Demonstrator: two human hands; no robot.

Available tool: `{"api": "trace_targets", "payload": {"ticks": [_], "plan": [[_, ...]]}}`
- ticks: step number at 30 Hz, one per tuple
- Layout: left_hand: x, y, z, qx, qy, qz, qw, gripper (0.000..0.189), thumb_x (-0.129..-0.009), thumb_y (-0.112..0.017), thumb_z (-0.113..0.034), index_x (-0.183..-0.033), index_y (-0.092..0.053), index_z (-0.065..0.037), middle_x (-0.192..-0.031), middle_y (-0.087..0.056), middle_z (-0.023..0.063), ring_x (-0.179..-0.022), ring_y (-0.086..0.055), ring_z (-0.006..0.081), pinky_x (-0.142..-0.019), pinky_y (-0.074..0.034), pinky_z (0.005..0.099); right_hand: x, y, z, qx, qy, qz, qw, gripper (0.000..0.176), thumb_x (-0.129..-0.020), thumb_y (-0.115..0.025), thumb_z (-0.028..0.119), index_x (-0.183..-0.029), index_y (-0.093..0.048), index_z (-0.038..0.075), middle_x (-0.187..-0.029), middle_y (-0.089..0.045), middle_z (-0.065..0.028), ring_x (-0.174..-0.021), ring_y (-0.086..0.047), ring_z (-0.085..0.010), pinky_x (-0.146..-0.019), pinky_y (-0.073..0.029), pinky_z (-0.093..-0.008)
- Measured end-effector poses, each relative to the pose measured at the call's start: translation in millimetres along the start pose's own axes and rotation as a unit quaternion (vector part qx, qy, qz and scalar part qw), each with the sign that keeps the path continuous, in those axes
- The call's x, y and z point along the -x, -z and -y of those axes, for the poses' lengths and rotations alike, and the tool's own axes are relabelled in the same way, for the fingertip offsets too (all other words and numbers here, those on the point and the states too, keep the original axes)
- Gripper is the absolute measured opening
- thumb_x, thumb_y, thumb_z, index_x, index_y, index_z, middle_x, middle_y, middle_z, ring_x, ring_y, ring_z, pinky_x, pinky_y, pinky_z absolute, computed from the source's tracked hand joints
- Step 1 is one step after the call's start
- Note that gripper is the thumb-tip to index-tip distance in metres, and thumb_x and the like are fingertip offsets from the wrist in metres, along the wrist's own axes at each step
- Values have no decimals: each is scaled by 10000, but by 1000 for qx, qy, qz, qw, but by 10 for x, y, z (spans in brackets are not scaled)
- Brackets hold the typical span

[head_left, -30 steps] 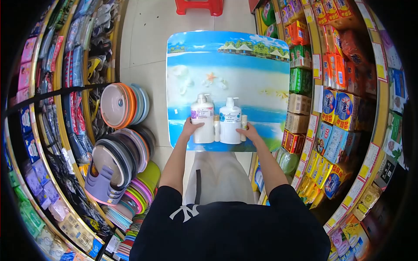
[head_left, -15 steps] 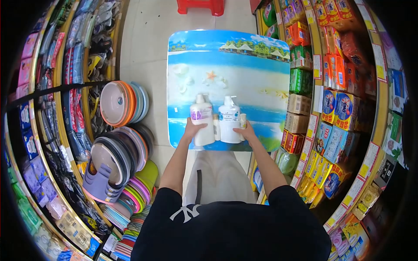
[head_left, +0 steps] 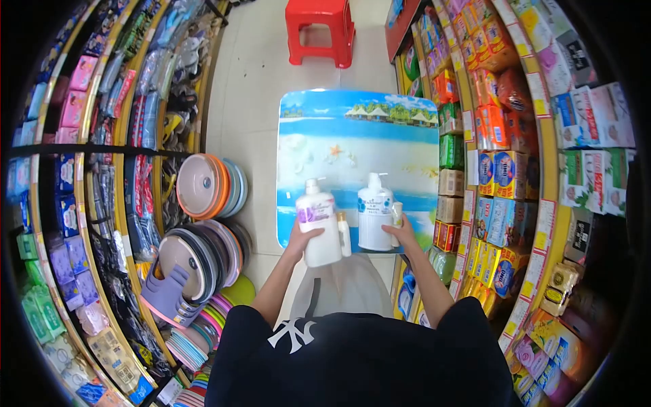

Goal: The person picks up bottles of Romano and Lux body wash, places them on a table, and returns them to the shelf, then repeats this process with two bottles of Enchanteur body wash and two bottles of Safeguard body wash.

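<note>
My left hand (head_left: 303, 239) is wrapped round a white pump bottle with a purple label (head_left: 318, 220), which tilts slightly over the near edge of the beach-print table (head_left: 315, 149). A small slim bottle (head_left: 344, 234) is against its right side. My right hand (head_left: 403, 234) grips a white pump bottle with a blue label (head_left: 374, 216), together with a small slim bottle (head_left: 397, 216) at its right side. A gap separates the two pump bottles. The undersides of both bottles and some of my fingers are hidden.
Beyond the table stands a red stool (head_left: 319, 34). Stacked basins (head_left: 198, 184) and a purple basket (head_left: 166, 288) line the left shelves. Boxed and bagged goods (head_left: 498, 173) fill the right shelves. My knees are at the table's near edge.
Both pump bottles have moved nearer to me and farther apart, the left one now past the table's edge. The view has shifted, showing more of the red stool.
</note>
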State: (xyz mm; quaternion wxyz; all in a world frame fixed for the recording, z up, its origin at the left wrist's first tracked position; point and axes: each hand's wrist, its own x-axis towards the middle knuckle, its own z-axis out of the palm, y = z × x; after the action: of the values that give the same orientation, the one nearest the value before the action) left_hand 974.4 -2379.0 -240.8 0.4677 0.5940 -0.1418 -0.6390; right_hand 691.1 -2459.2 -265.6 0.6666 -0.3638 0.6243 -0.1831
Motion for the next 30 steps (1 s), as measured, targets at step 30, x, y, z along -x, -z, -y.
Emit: {"api": "trace_targets", "payload": {"ticks": [30], "plan": [[2164,-856,-1414,-125,247,541,795,654,-555,-586,-97,-1148,-333,13,-1051,-484,169,-953,-510,282,-830,-423,367,4388,-1226,-147,-535,396,-207,717,667,-677,-568,286,-1202,-304,-30,-1111,-467,-157,-982,-497,-256,-839,-401,-349]]}}
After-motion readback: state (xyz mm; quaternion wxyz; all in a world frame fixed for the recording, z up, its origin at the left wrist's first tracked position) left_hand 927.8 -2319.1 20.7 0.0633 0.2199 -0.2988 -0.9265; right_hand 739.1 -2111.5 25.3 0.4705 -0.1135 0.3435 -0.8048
